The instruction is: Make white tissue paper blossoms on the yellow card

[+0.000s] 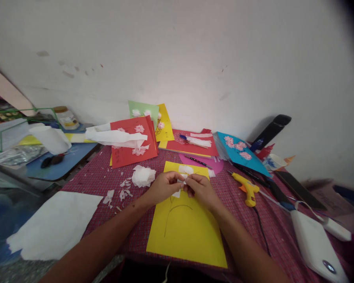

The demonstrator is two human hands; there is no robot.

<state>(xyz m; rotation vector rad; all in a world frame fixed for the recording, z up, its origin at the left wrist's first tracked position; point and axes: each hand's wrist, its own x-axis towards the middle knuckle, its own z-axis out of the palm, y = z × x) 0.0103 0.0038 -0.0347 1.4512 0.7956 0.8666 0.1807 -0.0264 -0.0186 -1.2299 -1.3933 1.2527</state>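
Over the upper part of a yellow sheet of card [188, 236] my two hands meet, pinching a small piece of white tissue paper [182, 179]. My left hand [166, 186] grips it between thumb and fingertips, and my right hand [202, 190] holds its other side. Thin pencil-like curved lines run across the card below them. More white tissue [185, 169] lies at the card's top edge, just beyond my fingers. To the left rests a crumpled wad of white tissue [143, 176], with torn scraps [125, 192] beside it.
A yellow glue gun [249, 188] lies at the right, its cord trailing toward me. Red cards with pink flowers [132, 157], a blue flower card [243, 153] and a pencil [196, 161] lie toward the wall. A white tissue sheet [56, 224] hangs over the left edge. A white device [315, 243] sits front right.
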